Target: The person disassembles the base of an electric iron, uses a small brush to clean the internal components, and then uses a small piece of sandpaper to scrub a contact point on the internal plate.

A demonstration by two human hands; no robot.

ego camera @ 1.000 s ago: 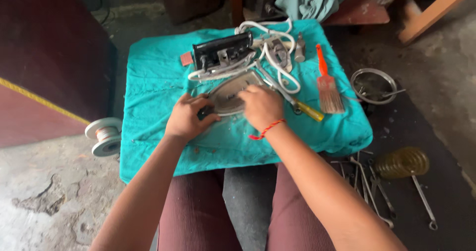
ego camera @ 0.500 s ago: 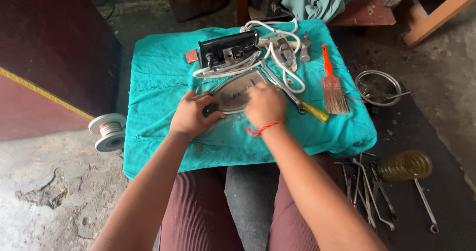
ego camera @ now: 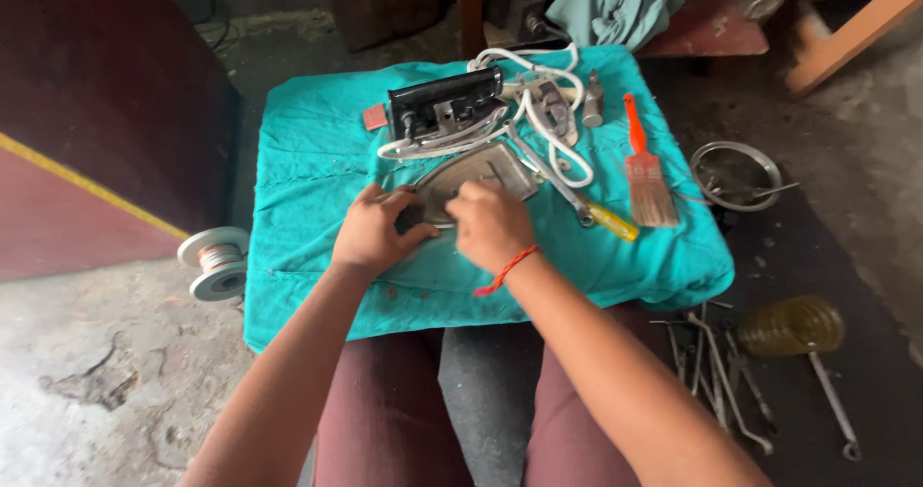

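Both hands grip the metal iron plate [ego camera: 471,181]: left hand [ego camera: 375,229] holds its near tip, right hand [ego camera: 492,225] presses beside; its long axis points toward one o'clock.

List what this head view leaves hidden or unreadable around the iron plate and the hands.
- Iron plate: near end covered by both hands.
- Left hand: fingertips curl over something dark; too hidden to identify.
- Right hand: fingers face away; grip unseen.
- Black housing: inner parts too small.
- Floor tools: partly under the cloth edge.
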